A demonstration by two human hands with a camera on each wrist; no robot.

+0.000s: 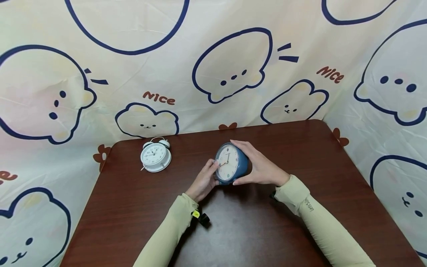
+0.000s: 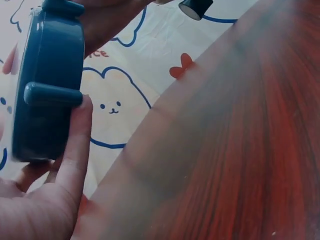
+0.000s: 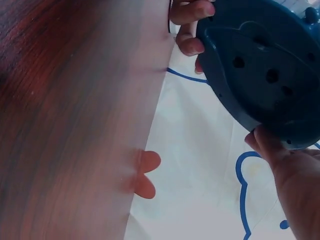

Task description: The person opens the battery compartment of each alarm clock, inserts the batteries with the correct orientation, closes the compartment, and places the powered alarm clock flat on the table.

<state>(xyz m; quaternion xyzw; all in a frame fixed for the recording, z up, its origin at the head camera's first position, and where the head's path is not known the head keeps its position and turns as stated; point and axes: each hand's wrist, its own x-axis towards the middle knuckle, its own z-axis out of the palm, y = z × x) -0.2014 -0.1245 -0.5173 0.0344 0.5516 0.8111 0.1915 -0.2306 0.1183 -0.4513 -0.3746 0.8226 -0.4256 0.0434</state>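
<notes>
Both hands hold a round blue desk clock (image 1: 231,163) with a white dial, raised above the brown table and tilted. My left hand (image 1: 204,180) grips its lower left edge, with the thumb at the rim of the dial. My right hand (image 1: 258,165) spans the right side, fingers at the top and thumb at the bottom. In the left wrist view the clock (image 2: 50,115) shows edge-on with two short pegs, a fingertip of the left hand (image 2: 45,205) touching one. The clock's dark back (image 3: 260,75) faces the right wrist camera, where part of the right hand (image 3: 295,175) hides its edge.
A white twin-bell alarm clock (image 1: 155,156) stands at the table's back left. The brown table (image 1: 333,193) has rounded back corners. A cloth printed with cartoon bears (image 1: 230,66) hangs behind it and at the sides. Small black devices (image 1: 203,219) are strapped at the wrists.
</notes>
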